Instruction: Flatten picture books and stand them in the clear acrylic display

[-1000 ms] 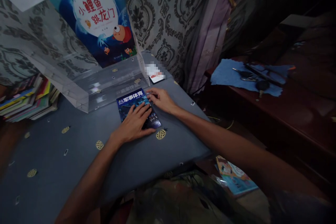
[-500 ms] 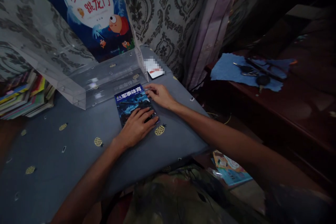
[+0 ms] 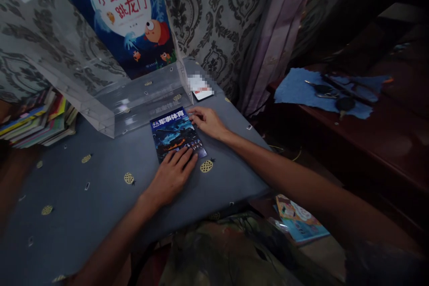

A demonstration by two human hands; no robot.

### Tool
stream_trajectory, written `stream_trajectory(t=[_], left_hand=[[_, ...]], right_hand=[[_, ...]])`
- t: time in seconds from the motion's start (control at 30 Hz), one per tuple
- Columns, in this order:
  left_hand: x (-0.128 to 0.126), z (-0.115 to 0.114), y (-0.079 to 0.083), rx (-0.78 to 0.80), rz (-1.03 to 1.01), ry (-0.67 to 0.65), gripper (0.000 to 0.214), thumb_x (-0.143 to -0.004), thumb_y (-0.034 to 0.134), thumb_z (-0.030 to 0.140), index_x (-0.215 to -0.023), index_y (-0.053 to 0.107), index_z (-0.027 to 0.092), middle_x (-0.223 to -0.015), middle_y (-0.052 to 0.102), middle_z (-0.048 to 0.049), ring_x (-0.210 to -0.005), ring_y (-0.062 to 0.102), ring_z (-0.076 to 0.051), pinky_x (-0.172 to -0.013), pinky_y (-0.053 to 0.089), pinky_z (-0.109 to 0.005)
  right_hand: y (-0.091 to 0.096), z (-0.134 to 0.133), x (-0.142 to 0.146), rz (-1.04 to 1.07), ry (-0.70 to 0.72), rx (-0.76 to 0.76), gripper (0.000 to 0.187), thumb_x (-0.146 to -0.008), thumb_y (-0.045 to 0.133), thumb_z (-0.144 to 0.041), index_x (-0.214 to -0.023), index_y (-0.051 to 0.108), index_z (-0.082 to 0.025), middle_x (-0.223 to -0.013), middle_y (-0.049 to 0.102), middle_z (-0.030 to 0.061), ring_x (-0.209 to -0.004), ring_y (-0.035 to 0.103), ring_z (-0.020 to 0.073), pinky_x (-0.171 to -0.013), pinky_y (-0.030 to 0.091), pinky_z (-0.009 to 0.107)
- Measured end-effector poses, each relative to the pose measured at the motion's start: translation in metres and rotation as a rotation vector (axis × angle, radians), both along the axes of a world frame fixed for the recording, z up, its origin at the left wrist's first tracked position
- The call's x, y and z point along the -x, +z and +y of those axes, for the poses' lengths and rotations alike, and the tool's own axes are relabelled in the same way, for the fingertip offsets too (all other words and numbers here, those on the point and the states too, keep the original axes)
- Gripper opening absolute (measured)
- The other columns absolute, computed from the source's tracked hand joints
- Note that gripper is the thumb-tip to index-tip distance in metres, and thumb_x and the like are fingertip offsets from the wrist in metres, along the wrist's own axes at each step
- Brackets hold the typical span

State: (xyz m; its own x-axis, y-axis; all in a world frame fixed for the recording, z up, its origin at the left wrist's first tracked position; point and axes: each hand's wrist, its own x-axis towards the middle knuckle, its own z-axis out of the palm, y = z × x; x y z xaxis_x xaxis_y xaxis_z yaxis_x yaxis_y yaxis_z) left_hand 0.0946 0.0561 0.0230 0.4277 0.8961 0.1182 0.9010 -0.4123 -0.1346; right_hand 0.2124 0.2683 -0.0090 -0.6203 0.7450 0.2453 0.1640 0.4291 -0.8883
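A thin magazine [image 3: 176, 130] with a dark blue cover and white Chinese title lies shut and flat on the grey tablecloth. My left hand [image 3: 174, 172] rests flat over its lower edge, fingers stretched and a little spread. At the upper right edge of the cover is my right hand [image 3: 209, 123], its fingers loosely bent and apart; contact with the corner is hard to make out. Just beyond the magazine stands a clear plastic rack [image 3: 140, 94], and a large blue picture book [image 3: 134, 22] with cartoon fish leans upright in it.
A pile of books [image 3: 40, 118] sits at the left. A phone-like card [image 3: 203, 91] lies right of the rack. Keys [image 3: 345, 105] and glasses rest on a blue cloth [image 3: 295, 91] on the dark red furniture. Another picture book [image 3: 301, 219] lies lower, past the table edge.
My left hand has slid down toward the magazine's lower edge, uncovering more of the cover. My right hand stays by the upper right corner. The view has shifted slightly.
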Motion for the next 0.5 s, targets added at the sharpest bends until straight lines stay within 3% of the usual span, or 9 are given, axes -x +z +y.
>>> stream_trajectory(t=[0.27, 0.5], left_hand=[[0.027, -0.043, -0.006, -0.082, -0.047, 0.127, 0.053, -0.097, 0.041, 0.008, -0.148, 0.048, 0.02, -0.14, 0.062, -0.0162, -0.132, 0.057, -0.028, -0.105, 0.051, -0.047], [0.035, -0.044, -0.005, -0.135, -0.205, 0.245, 0.038, -0.102, 0.045, 0.021, -0.138, 0.056, 0.024, -0.136, 0.065, -0.0114, -0.129, 0.059, -0.027, -0.104, 0.055, -0.047]], right_hand=[[-0.003, 0.001, 0.0, -0.009, -0.01, -0.012, 0.028, -0.091, 0.055, -0.015, -0.114, 0.072, -0.017, -0.09, 0.076, 0.0059, -0.078, 0.07, 0.0189, -0.079, 0.056, 0.033], [0.002, -0.002, -0.003, -0.028, 0.002, -0.068, 0.031, -0.091, 0.054, -0.013, -0.115, 0.072, -0.018, -0.091, 0.077, 0.0065, -0.079, 0.071, 0.0203, -0.076, 0.055, 0.033]])
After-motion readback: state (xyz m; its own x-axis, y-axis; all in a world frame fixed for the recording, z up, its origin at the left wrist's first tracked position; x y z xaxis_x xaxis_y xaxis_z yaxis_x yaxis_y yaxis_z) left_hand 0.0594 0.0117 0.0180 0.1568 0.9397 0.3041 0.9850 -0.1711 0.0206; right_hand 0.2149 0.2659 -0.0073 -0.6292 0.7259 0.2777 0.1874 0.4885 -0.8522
